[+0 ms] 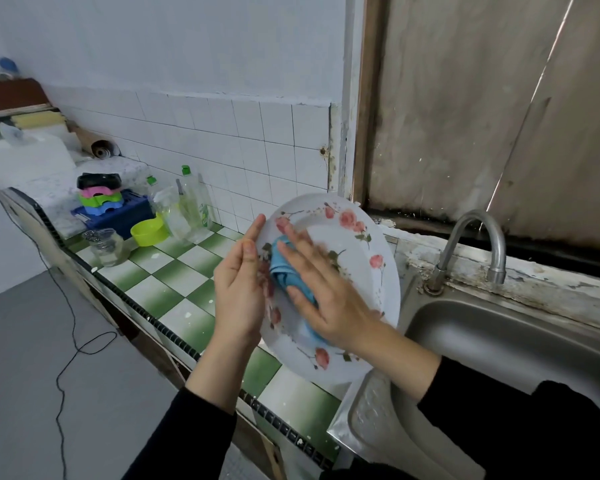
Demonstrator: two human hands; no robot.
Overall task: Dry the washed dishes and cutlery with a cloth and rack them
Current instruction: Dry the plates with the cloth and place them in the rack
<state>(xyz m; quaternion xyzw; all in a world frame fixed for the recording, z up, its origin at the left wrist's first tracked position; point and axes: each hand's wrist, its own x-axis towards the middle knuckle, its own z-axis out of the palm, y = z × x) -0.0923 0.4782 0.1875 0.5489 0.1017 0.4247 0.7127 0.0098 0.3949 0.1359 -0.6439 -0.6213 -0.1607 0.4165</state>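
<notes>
Left hand (238, 292), fingers straight, braces the plate (357, 282) rim just left of the sink (499, 341); right hand (329, 292) presses blue cloth (281, 268) flat-palmed.

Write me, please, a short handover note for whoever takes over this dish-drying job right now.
Left hand: fingers straight, steadying the left rim of the floral plate, which is tilted above the counter beside the sink.
Right hand: flat, pressing the blue cloth on the plate's face.
Done: nothing visibly racked.
Left: finish wiping this plate, rack it, then dry any other dishes and cutlery; none are in view, and no rack is clearly identifiable.
</notes>
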